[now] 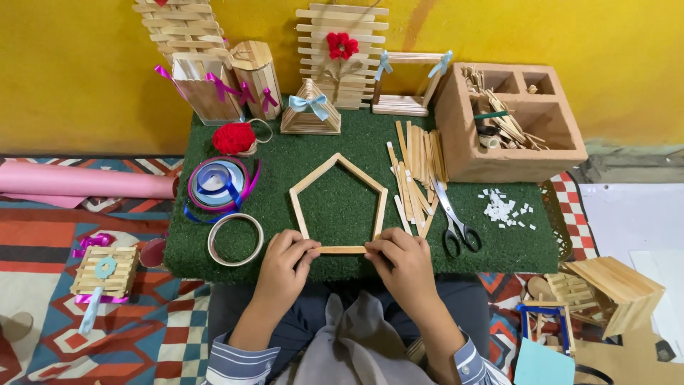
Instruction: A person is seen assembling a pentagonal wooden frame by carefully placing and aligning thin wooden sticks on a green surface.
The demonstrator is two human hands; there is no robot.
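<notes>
While the stick frame [339,204] lies flat, left hand [285,265] and right hand [400,260] pinch its bottom stick.

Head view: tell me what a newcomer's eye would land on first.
First comes the house-shaped stick frame in the middle of the green turf mat, its bottom stick pinched by the left hand and right hand. Next, the red yarn ball at the mat's back left.
</notes>
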